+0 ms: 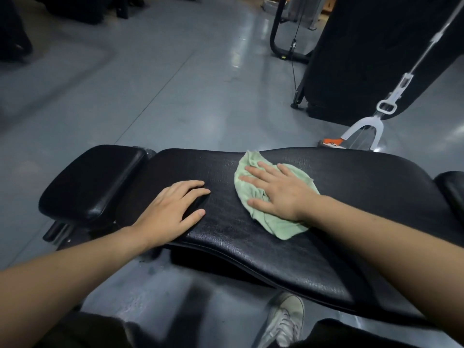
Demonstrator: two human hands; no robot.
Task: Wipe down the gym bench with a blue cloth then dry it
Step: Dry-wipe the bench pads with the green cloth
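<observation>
A black padded gym bench (339, 202) runs across the view, with a smaller black pad (88, 182) at its left end. A pale green cloth (278, 226) lies crumpled on the bench's long pad, right of centre. My right hand (278, 192) presses flat on top of the cloth, fingers spread and pointing left. My left hand (170, 209) rests palm down on the bare pad near its left end, fingers apart, holding nothing. No blue cloth is in view.
Grey gym floor (150, 96) stretches beyond the bench. A large black machine (371, 59) with a white cable handle (371, 121) stands at the back right. An orange-and-white object (332, 141) lies behind the bench. My white shoe (286, 320) is below the bench.
</observation>
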